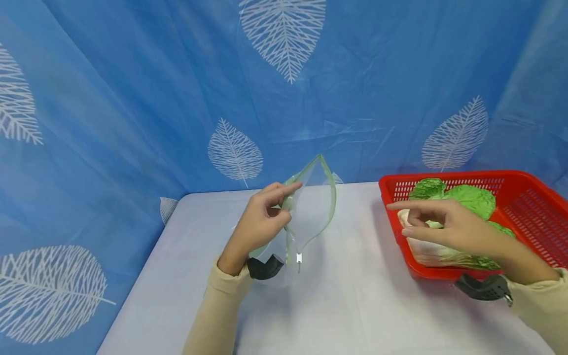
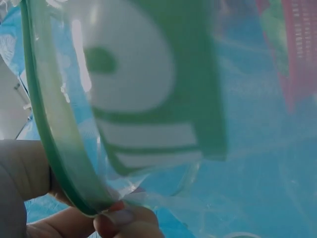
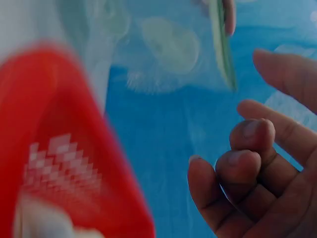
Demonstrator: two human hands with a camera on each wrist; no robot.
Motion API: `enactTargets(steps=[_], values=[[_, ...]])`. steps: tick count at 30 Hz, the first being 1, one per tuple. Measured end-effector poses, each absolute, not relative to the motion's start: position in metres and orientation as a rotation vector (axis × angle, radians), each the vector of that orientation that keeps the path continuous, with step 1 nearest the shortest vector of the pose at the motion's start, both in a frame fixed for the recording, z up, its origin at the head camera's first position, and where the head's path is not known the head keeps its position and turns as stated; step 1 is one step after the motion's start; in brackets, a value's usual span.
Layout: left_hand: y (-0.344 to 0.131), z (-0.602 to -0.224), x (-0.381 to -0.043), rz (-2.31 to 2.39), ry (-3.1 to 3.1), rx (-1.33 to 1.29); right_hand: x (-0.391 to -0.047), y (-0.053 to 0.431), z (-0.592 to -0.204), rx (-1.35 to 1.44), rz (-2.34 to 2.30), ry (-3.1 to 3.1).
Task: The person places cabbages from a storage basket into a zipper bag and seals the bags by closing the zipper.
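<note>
My left hand point(image 1: 264, 219) pinches the rim of a clear zip bag point(image 1: 314, 207) between thumb and fingers. The bag's mouth gapes, edged with a green strip point(image 2: 40, 119), and a small white zip slider point(image 1: 299, 258) hangs at its near end. In the left wrist view, a green and white print point(image 2: 190, 99) shows on the film. Over the left part of a red basket hovers my right hand point(image 1: 461, 227), holding nothing; its index finger points left while the other fingers curl loosely. Below it lies a leafy cabbage point(image 1: 472, 199), partly hidden by that hand.
The red plastic basket point(image 1: 510, 175) with slotted walls stands at the right on a white-covered table point(image 1: 346, 305). A blue sheet with white leaf prints point(image 1: 355, 74) hangs behind the table and along its left side.
</note>
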State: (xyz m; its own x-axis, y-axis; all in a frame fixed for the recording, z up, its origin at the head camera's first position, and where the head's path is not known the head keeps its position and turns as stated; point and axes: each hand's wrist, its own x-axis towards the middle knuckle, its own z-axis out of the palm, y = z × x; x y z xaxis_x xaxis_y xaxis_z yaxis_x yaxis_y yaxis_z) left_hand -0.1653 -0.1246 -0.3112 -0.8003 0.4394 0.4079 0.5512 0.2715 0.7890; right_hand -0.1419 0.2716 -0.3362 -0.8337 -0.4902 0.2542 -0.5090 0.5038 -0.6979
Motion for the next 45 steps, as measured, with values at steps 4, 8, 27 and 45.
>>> enactTargets(steps=[4,8,27,45], values=[[-0.127,-0.310,-0.166,-1.565,-2.417,-0.943,-0.153,0.302,-0.341,0.799,1.113,-2.837],[-0.128,-0.310,-0.166,-1.573,-2.416,-0.940,-0.161,0.324,-0.352,0.757,1.062,-2.929],[-0.128,-0.311,-0.169,-1.564,-2.436,-0.917,-0.172,0.363,-0.399,0.815,0.809,-2.945],[-0.129,-0.311,-0.170,-1.551,-2.441,-0.985,-0.169,0.364,-0.407,0.715,0.743,-3.096]])
